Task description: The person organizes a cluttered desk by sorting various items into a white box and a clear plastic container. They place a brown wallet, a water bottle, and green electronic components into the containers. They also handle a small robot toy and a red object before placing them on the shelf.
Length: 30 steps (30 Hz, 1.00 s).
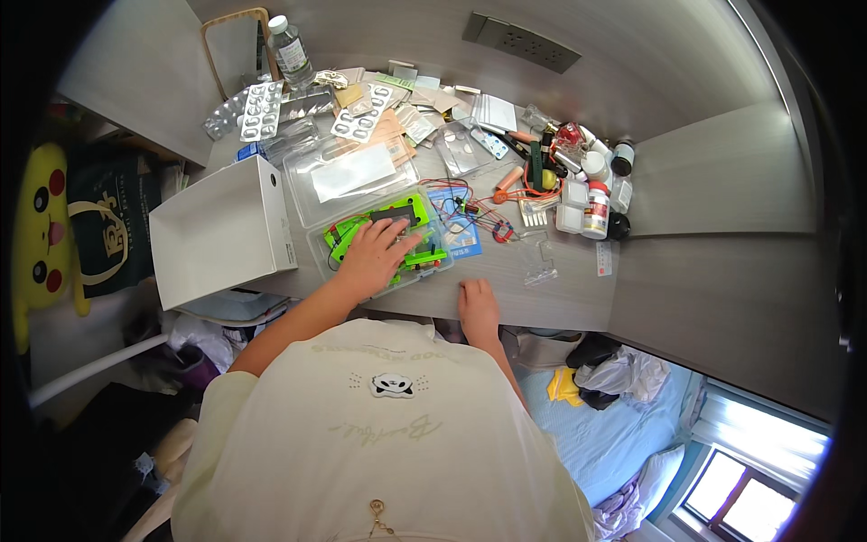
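Observation:
My left hand [366, 260] reaches into a clear plastic box [316, 248], fingers stretched out over the bright green plastic parts [417, 203] inside. Its fingertips rest by a dark grey rectangular piece [394, 215] among them; whether they grip anything is not plain. The box's clear lid [302, 203] is folded back, with a white sheet [354, 173] on it. On the desk's front edge lies my right hand [478, 307], fingers curled together with nothing visible in them. Beyond it, red and black wires [492, 221] spread over a blue card [465, 242].
An open white carton [217, 244] stands left of the box. Blister packs [363, 116], packets and a clear bottle [291, 56] crowd the back. Small bottles [596, 212] and cosmetic tubes fill the right side. Clear plastic packaging [540, 262] lies on the desk [578, 294].

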Each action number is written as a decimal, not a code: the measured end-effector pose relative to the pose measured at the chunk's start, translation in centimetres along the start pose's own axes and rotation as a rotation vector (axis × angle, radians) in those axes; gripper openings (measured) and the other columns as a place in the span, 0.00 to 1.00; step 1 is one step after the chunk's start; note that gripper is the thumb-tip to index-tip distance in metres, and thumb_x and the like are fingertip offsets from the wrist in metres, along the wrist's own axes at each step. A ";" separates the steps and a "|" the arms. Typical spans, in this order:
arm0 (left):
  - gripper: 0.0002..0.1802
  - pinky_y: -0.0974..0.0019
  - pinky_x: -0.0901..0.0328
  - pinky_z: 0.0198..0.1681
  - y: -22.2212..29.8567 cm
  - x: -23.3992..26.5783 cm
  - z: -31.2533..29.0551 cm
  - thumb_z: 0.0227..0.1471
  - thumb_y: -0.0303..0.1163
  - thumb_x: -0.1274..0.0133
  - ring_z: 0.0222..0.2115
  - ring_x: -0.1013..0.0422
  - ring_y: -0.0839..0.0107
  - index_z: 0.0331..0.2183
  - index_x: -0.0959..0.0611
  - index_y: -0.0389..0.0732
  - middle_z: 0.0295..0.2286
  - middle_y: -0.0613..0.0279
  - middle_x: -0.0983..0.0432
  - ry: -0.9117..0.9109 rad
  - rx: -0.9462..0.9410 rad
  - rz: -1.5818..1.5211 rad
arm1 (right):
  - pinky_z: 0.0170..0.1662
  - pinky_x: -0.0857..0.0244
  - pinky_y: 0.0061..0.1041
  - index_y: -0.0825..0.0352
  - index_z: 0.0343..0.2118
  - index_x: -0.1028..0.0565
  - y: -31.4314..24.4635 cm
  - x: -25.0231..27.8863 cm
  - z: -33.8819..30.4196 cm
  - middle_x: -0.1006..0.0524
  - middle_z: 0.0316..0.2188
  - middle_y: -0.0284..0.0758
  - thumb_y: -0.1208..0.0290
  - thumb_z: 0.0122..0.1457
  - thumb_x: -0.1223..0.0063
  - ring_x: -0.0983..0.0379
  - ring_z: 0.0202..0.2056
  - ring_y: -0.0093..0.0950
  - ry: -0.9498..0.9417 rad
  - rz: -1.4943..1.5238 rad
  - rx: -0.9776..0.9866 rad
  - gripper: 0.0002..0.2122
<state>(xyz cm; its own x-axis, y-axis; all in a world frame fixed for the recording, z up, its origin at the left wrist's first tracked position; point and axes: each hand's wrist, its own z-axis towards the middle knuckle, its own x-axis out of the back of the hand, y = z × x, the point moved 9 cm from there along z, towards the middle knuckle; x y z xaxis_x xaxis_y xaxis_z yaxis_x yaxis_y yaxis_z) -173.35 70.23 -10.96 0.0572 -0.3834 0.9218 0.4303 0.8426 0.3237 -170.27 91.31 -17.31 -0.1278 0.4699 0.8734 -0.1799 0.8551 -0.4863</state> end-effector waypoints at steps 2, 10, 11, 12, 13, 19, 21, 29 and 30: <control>0.31 0.51 0.40 0.52 -0.5 0.1 -0.3 0.45 0.30 0.41 0.51 0.35 0.58 0.53 0.25 0.53 0.52 0.63 0.32 0.030 -0.014 -0.045 | 0.40 0.32 0.37 0.67 0.38 0.26 0.1 0.0 1.0 0.26 0.35 0.43 0.76 0.57 0.48 0.27 0.37 0.42 -0.002 0.116 -0.067 0.07; 0.27 0.55 0.37 0.44 -0.9 1.2 -3.2 0.43 0.29 0.41 0.42 0.31 0.59 0.49 0.22 0.49 0.48 0.62 0.30 0.056 0.055 -0.031 | 0.35 0.32 0.32 0.69 0.37 0.25 -8.8 4.4 7.1 0.26 0.32 0.43 0.75 0.57 0.46 0.26 0.32 0.38 -0.058 0.569 0.077 0.07; 0.26 0.55 0.37 0.45 -0.8 1.2 -3.4 0.44 0.30 0.41 0.42 0.31 0.59 0.49 0.22 0.49 0.47 0.62 0.30 0.059 0.084 -0.023 | 0.36 0.32 0.32 0.69 0.38 0.25 -9.6 4.2 7.9 0.26 0.33 0.43 0.75 0.57 0.46 0.26 0.32 0.38 -0.039 0.537 0.112 0.07; 0.24 0.56 0.37 0.45 -0.7 1.2 -3.7 0.45 0.31 0.42 0.42 0.31 0.59 0.48 0.22 0.48 0.46 0.62 0.29 0.062 0.113 -0.014 | 0.36 0.32 0.33 0.69 0.38 0.25 -10.5 3.9 8.8 0.26 0.33 0.43 0.75 0.57 0.46 0.26 0.33 0.39 -0.021 0.504 0.146 0.07; 0.23 0.56 0.37 0.45 -0.6 1.2 -3.9 0.47 0.32 0.42 0.42 0.31 0.60 0.48 0.22 0.48 0.45 0.62 0.29 0.065 0.144 -0.006 | 0.37 0.32 0.33 0.68 0.38 0.25 -11.1 3.6 9.4 0.26 0.33 0.42 0.75 0.57 0.46 0.26 0.33 0.39 -0.005 0.470 0.181 0.07; 0.24 0.55 0.38 0.45 -1.0 0.7 -5.4 0.48 0.37 0.41 0.43 0.33 0.59 0.49 0.23 0.45 0.43 0.61 0.30 -0.019 0.200 -0.057 | 0.43 0.33 0.39 0.67 0.39 0.24 -8.6 3.1 11.0 0.25 0.35 0.42 0.75 0.56 0.47 0.27 0.38 0.42 0.095 0.340 0.105 0.08; 0.26 0.54 0.38 0.48 -1.4 0.7 -5.8 0.48 0.37 0.42 0.45 0.33 0.58 0.51 0.24 0.46 0.45 0.59 0.31 -0.016 0.202 -0.077 | 0.44 0.34 0.39 0.67 0.39 0.24 -6.6 4.9 11.4 0.25 0.36 0.42 0.75 0.56 0.47 0.28 0.39 0.42 0.229 0.209 0.183 0.09; 0.35 0.47 0.47 0.60 0.6 1.3 -1.4 0.49 0.40 0.42 0.60 0.45 0.52 0.59 0.32 0.55 0.61 0.56 0.44 -0.033 0.083 -0.009 | 0.45 0.34 0.40 0.66 0.38 0.24 -1.0 2.5 14.6 0.25 0.36 0.41 0.75 0.53 0.43 0.29 0.40 0.43 0.146 -0.051 0.134 0.09; 0.36 0.46 0.50 0.62 0.6 0.9 -0.8 0.49 0.41 0.42 0.61 0.47 0.51 0.60 0.32 0.57 0.62 0.55 0.45 -0.032 0.081 0.001 | 0.45 0.34 0.40 0.66 0.38 0.24 -1.0 2.2 14.6 0.25 0.35 0.41 0.75 0.52 0.43 0.29 0.40 0.43 0.133 -0.073 0.112 0.09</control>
<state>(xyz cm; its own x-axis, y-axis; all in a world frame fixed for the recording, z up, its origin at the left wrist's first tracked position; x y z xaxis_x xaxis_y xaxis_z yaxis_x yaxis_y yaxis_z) -172.30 70.09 -10.15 0.0286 -0.3714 0.9280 0.3555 0.8715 0.3378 -184.63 88.30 -15.25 0.0184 0.4391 0.8982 -0.2921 0.8616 -0.4152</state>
